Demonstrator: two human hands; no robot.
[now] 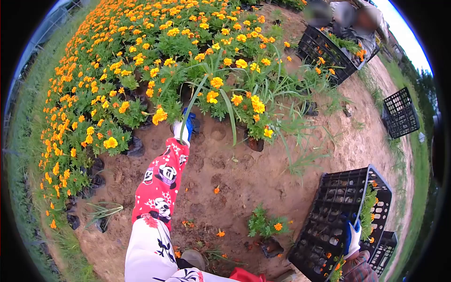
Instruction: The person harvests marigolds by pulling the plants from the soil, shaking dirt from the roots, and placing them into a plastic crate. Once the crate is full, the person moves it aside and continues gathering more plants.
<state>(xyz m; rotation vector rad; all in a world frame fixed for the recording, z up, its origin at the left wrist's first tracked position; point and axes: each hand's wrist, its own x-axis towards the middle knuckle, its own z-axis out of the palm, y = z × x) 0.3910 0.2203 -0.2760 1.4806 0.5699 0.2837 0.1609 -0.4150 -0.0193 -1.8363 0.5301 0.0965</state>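
My left hand, in a white and blue glove below a red patterned sleeve, reaches up to the near edge of the marigold bed. It is at the base of a leafy plant with an orange bloom, beside a dark plant bag. Leaves and the back of the glove hide its fingers, so its grip cannot be made out. Part of my other sleeve shows red at the bottom edge; my right hand is out of view. Long grass blades arch just right of my left hand.
At the lower right, another person's gloved hand touches a tilted black crate holding plants. A person is behind another crate at the upper right. A further crate stands beyond. A loose marigold plant lies on the soil.
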